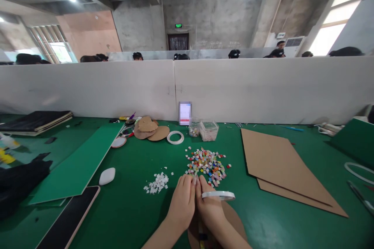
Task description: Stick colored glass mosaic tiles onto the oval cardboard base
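My left hand [184, 200] and my right hand [209, 204] meet at the fingertips, both closed in a pinch. Whatever is between the tips is too small to make out. A roll of white tape [218, 195] sits at my right hand, its ring sticking out to the right across the knuckles. Beneath the hands lies a round cardboard disc [236, 220], partly covered by my wrists; a narrow strip with dark and yellow pieces [202, 236] runs down it. Just beyond my fingertips spreads a pile of small coloured tiles [209, 163]. White chips [157, 183] lie left of my left hand.
Cardboard sheets [274, 159] lie right, a green board [82, 159] and a dark phone [71, 218] left. Behind are cardboard discs [159, 133], a tape roll [175, 137], a clear box [209, 130] and an upright lit phone [185, 113]. A white partition [117, 89] closes the back.
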`<state>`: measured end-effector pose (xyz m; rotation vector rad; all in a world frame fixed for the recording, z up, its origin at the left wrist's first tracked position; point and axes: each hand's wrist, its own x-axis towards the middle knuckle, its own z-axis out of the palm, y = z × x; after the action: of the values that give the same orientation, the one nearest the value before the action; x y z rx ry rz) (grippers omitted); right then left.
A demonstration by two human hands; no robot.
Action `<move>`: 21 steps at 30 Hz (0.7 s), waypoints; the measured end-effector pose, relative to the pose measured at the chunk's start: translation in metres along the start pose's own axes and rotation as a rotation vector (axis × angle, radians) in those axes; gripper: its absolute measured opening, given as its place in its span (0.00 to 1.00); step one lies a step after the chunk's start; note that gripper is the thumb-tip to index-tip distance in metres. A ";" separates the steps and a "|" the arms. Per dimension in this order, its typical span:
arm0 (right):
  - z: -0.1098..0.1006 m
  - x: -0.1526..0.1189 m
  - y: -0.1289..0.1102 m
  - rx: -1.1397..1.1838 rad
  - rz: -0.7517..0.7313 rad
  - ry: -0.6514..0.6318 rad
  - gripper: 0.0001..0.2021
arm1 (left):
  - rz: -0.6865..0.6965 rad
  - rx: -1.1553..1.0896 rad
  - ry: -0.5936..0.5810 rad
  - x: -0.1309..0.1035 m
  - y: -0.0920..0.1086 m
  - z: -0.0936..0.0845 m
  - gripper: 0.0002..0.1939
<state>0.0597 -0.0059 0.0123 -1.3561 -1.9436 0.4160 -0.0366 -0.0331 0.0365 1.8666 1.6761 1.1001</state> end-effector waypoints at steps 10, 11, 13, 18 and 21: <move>0.003 -0.001 0.002 0.005 -0.080 -0.035 0.17 | -0.021 0.112 0.004 0.003 -0.004 0.000 0.13; 0.002 0.000 0.002 0.009 -0.086 -0.031 0.17 | -0.012 0.126 -0.008 0.004 -0.005 -0.001 0.13; 0.001 0.001 0.002 0.012 -0.091 -0.036 0.16 | -0.003 0.128 -0.032 0.004 -0.006 -0.003 0.13; 0.000 0.002 0.003 0.032 -0.055 -0.094 0.18 | -0.017 0.091 -0.053 0.006 -0.010 -0.002 0.13; 0.001 0.000 0.006 0.118 0.003 -0.060 0.20 | -0.078 -0.036 -0.042 0.008 -0.012 -0.002 0.12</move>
<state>0.0630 -0.0029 0.0076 -1.2843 -1.9339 0.5694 -0.0456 -0.0235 0.0309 1.7743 1.6804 1.0453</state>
